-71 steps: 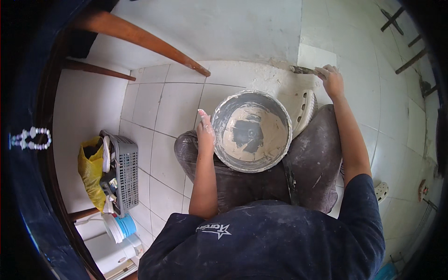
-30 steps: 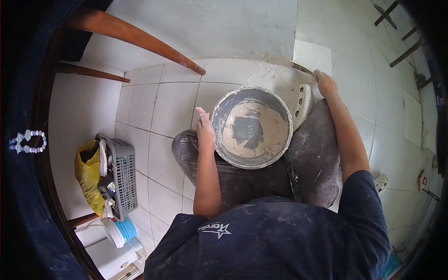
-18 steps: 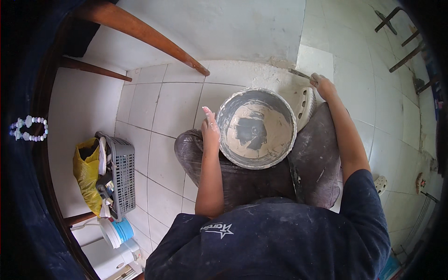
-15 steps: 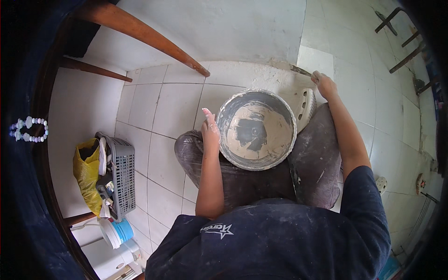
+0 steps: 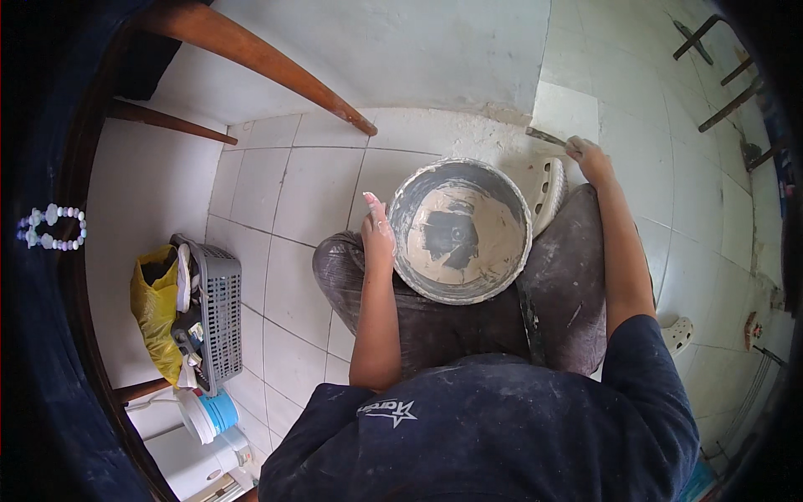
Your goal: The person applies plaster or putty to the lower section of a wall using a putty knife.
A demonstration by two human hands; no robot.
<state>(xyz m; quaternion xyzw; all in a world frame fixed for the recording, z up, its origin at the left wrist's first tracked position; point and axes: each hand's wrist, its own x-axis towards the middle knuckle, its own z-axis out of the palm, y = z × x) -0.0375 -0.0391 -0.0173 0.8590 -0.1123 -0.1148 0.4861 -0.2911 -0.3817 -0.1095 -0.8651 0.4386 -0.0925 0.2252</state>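
A round grey basin rests on my folded legs, its rim crusted with plaster. Wet beige plaster coats the inside, with a bare patch of grey bottom showing in the middle. My left hand, white with plaster, lies against the basin's left outer side, fingers stretched out. Beyond the basin to the right, my right hand is closed around a putty knife. Its blade points left, low by the foot of the wall, near the wall's corner; whether it touches anything I cannot tell.
A pale clog is on my foot right of the basin. Wooden furniture legs slant in at the upper left. A grey crate, a yellow bag and a blue-white bucket stand left. Another clog lies right.
My right hand has shifted slightly right and down, drawing the putty knife a little away from the wall. The left hand and the basin have stayed in place.
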